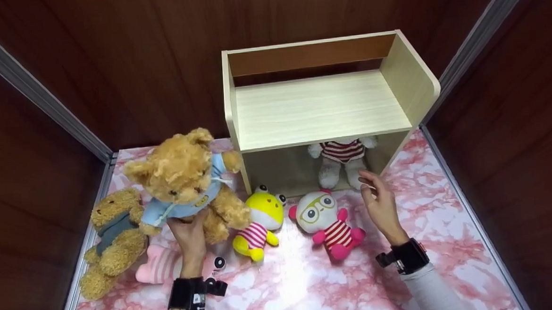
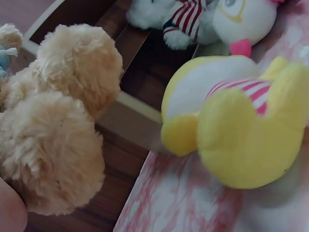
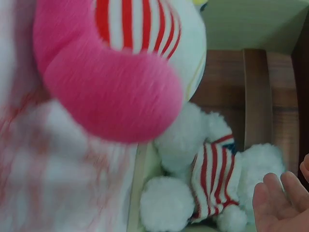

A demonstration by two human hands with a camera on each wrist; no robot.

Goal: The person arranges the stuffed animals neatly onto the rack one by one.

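Note:
My left hand (image 1: 190,237) grips a tan teddy bear (image 1: 175,172) in a blue hoodie from below and behind, raised at the left side of the shelf. Its furry feet (image 2: 53,154) fill the left of the left wrist view. The right hand (image 1: 382,208) has loosely bent fingers and holds nothing. Near its fingertips, a white plush toy (image 1: 344,152) in a red-striped shirt sits in the shelf's lower compartment, its head hidden by the board above. Between the hands lie a yellow frog plush (image 1: 265,212) and a pink-and-white plush with glasses (image 1: 329,220).
A pale wooden shelf unit (image 1: 321,107) stands against the back wall, with a bare upper board. At the left lie a brown teddy bear (image 1: 113,241) and a pink striped plush (image 1: 158,264), partly behind my left arm. Dark panels (image 1: 515,128) enclose the pink marbled surface (image 1: 312,299).

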